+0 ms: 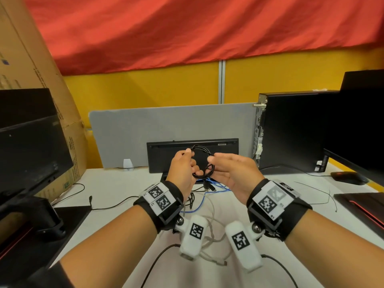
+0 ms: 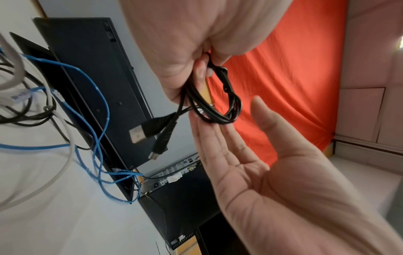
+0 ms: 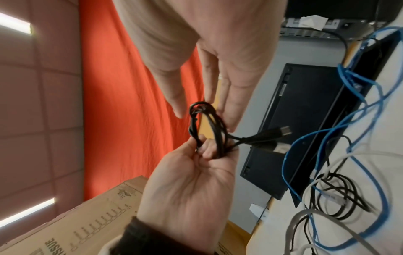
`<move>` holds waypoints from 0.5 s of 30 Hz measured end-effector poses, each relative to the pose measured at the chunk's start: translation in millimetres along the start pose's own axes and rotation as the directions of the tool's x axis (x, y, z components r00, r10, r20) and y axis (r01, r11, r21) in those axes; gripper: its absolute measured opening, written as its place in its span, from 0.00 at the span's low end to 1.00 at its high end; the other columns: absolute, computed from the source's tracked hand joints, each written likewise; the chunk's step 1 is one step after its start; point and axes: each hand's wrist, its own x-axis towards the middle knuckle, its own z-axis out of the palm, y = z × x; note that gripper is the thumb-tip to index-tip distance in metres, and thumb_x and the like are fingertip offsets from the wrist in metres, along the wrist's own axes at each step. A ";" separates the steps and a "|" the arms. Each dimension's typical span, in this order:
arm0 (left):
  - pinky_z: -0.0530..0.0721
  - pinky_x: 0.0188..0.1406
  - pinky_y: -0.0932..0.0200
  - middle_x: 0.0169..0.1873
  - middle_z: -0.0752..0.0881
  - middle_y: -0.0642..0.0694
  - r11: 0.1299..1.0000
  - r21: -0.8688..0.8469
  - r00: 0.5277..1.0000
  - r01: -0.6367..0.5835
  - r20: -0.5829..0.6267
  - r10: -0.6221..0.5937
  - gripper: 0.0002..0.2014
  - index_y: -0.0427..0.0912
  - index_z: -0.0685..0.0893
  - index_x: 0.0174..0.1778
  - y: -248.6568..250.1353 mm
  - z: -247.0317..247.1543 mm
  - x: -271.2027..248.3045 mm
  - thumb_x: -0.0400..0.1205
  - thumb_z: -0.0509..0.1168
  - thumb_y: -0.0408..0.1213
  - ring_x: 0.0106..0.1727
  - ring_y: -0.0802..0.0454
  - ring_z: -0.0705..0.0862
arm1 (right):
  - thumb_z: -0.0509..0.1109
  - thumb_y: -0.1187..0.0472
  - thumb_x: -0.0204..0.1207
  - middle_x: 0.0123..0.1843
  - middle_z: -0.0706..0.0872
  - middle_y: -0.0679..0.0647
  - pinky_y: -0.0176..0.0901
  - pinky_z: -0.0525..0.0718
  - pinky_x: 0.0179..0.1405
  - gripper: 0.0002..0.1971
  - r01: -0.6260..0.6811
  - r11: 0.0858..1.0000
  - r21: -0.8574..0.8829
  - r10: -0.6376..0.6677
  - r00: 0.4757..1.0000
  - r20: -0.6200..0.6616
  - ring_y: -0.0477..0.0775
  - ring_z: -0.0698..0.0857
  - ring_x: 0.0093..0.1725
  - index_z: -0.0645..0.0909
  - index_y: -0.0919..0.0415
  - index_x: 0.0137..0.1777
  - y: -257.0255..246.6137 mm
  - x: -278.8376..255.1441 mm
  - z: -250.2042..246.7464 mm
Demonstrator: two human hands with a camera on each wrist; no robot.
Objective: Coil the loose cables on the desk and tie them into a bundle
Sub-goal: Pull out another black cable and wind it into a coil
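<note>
Red cloth and a yellow partition back the white surface (image 1: 116, 206), where blue cables (image 3: 357, 120) and grey cables (image 1: 212, 217) lie loose. Raised above them, the left hand (image 1: 182, 169) pinches the black USB cable coil (image 1: 204, 161) at one side, probably so its loops cannot spring apart. The right hand (image 1: 232, 173) has its fingers (image 2: 209, 138) straight against the coil's other side, steadying it, and both plugs (image 2: 148, 132) hang free.

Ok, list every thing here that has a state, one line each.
black cable: coiled into loops, held above the desk, both plugs dangling
left hand: grips the coil
right hand: open, straight fingers against the coil
blue cable: loose on the desk, uncoiled
white cable: loose on the desk, uncoiled
keyboard: propped on edge against the grey divider
</note>
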 end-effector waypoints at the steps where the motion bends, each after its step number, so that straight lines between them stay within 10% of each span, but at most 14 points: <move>1: 0.68 0.25 0.60 0.26 0.66 0.50 1.000 0.015 1.000 -0.004 0.003 0.003 0.10 0.40 0.75 0.48 -0.7 1.1 -0.8 0.90 0.52 0.38 0.22 0.58 0.64 | 0.79 0.72 0.69 0.50 0.91 0.66 0.55 0.90 0.50 0.20 -0.008 0.998 -0.057 0.006 1.000 -0.024 0.62 0.92 0.48 0.81 0.67 0.61 0.2 0.2 0.7; 7: 0.72 0.31 0.58 0.27 0.67 0.49 0.997 0.074 0.998 0.010 0.065 -0.015 0.10 0.40 0.76 0.51 -3.5 2.4 -3.5 0.90 0.51 0.38 0.26 0.56 0.65 | 0.74 0.74 0.73 0.43 0.92 0.61 0.56 0.82 0.50 0.23 -0.068 0.985 -0.160 0.054 0.995 -0.086 0.57 0.91 0.45 0.79 0.58 0.65 -2.4 1.1 2.5; 15: 0.82 0.46 0.54 0.37 0.81 0.46 0.958 0.269 0.941 0.096 0.289 -0.176 0.06 0.40 0.81 0.52 0.2 -20.5 2.3 0.88 0.59 0.35 0.41 0.50 0.83 | 0.58 0.69 0.85 0.35 0.78 0.56 0.45 0.84 0.34 0.13 -0.157 0.972 0.174 0.138 0.984 0.113 0.53 0.81 0.35 0.74 0.64 0.68 -14.5 1.2 2.7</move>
